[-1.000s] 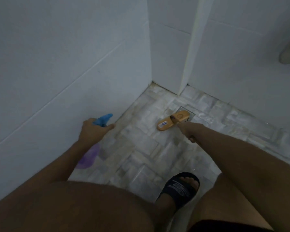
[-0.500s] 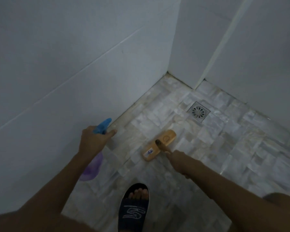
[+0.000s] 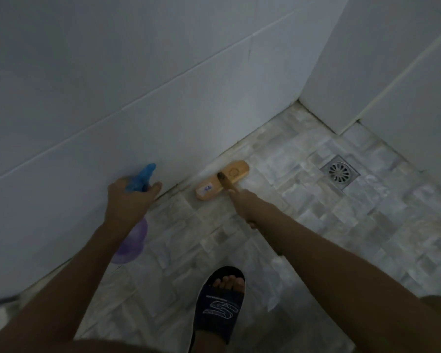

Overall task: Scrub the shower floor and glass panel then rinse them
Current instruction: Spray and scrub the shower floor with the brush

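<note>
The shower floor [image 3: 329, 225] is pale mosaic stone tile. A wooden scrub brush [image 3: 222, 183] lies bristles-down on it, right against the foot of the left wall. My right hand [image 3: 247, 206] grips the brush's short wooden handle just behind the head. My left hand [image 3: 127, 197] holds a spray bottle [image 3: 131, 240] with a purple body and blue trigger head, close to the left wall. No glass panel shows in this view.
White tiled walls [image 3: 138, 85] close the floor on the left and at the back corner. A square metal drain [image 3: 340, 172] sits in the floor at the right. My foot in a dark slide sandal [image 3: 220, 304] stands in the lower middle.
The brush has moved from beside the drain across the floor to the base of the left wall, with my right hand following. My left hand keeps the spray bottle near the wall.
</note>
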`<action>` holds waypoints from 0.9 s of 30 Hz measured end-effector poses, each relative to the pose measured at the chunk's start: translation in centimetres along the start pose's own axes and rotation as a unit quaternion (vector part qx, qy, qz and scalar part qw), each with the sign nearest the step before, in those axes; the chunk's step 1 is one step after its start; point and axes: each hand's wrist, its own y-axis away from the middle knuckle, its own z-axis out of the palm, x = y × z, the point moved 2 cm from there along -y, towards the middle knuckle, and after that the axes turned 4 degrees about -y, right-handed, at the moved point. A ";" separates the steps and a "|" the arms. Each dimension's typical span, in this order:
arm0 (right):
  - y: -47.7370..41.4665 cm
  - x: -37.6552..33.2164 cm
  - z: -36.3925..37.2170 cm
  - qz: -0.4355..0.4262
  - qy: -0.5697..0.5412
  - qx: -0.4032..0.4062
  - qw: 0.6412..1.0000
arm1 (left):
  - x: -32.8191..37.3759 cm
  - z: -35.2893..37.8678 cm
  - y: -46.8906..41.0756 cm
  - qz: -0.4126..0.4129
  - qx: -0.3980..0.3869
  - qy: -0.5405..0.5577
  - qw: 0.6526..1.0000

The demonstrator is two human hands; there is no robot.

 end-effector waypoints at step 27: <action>-0.1 -2.9 6.6 -0.059 0.032 -0.028 0.997 | 0.0 2.9 -0.9 0.035 -0.011 0.033 0.999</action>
